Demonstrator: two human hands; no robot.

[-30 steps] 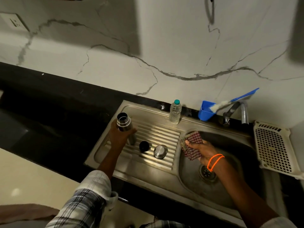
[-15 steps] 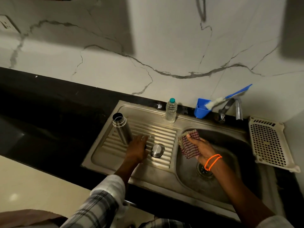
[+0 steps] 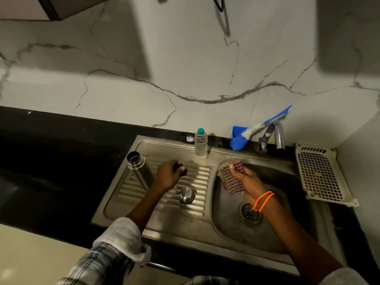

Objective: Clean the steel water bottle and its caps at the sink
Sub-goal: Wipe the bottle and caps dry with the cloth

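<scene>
Looking down from the head camera, a stainless sink unit (image 3: 123, 206) sits in a black counter (image 3: 51, 153) below a white, grey-veined marble wall (image 3: 185, 68). Its left half is a ribbed draining board (image 3: 197, 175) of long pressed ridges; its right half is a smooth rounded basin (image 3: 232, 239) with a round perforated drain (image 3: 248, 212).

The steel water bottle (image 3: 139, 170) stands upright and uncapped at the far left of the ribs, a brushed cylinder with a threaded neck and dark open mouth. Just right of it, the left hand (image 3: 167, 176) curls its fingers round a small black cap (image 3: 182, 168), gripping it over the ridges. The steel cap (image 3: 186, 194), a shiny domed cup shape, rests on the ribs nearer the viewer, just beside the left wrist.

The right hand (image 3: 249, 183), wearing an orange beaded band (image 3: 263, 200), pinches a crumpled red-and-white checked cloth (image 3: 231, 177) between thumb and fingers over the basin's far left rim.

On the far rim stands a clear plastic bottle (image 3: 201, 145) with a teal lid. Right of it a blue plastic cup (image 3: 238, 140) holds a blue-handled brush (image 3: 267, 123) with pale bristles, next to the chrome tap (image 3: 275, 136). A cream plastic grid tray (image 3: 320, 175) lies at the right. A checked sleeve with a rolled white cuff (image 3: 121, 237) covers the left forearm.
</scene>
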